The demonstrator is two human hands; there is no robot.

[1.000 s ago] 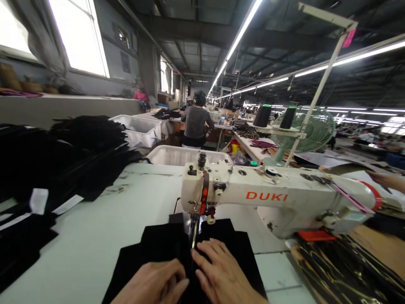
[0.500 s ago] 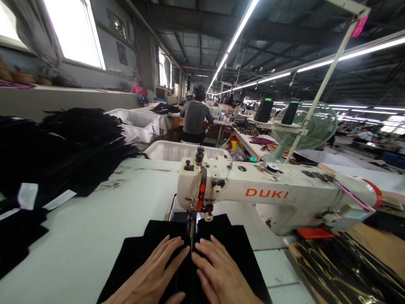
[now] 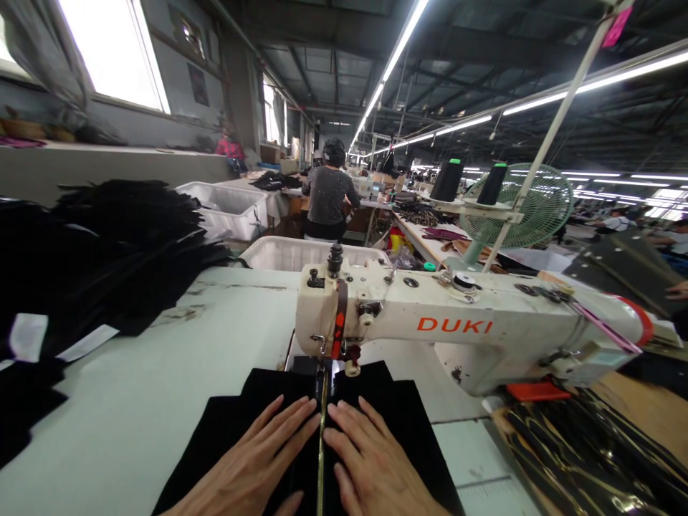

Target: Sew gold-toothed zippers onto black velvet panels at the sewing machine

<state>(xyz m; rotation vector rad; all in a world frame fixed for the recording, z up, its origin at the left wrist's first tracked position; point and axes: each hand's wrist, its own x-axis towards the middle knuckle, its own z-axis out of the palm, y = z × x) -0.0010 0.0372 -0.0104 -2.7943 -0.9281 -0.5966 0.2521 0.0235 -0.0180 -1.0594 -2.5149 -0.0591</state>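
Black fabric (image 3: pixel 215 437) lies flat on the pale table, its far edge at the needle area of a white sewing machine (image 3: pixel 398 301) marked DUKI. Down its middle runs a gold-toothed zipper (image 3: pixel 321 459), leading up under the presser foot (image 3: pixel 322 369). My left hand (image 3: pixel 258 451) rests flat on the fabric left of the zipper, fingers stretched toward the foot. On the other side my right hand (image 3: pixel 370 451) lies flat too, fingers extended, its fingertips close beside the zipper. Neither hand grips anything; both press on the cloth.
A tall pile of black cut pieces (image 3: pixel 107 251) covers the left of the table. Black zippers with gold teeth (image 3: pixel 591 444) lie at the right. White bins (image 3: pixel 258 251) stand behind the machine, with a seated person (image 3: pixel 330 190) beyond. At far right, a hand (image 3: pixel 678 290) holds a dark panel (image 3: pixel 623 269).
More of the gold zipper shows between my hands, now down to the bottom edge. My hands stay nearly in place. A dark panel with a person's hand has appeared at far right.
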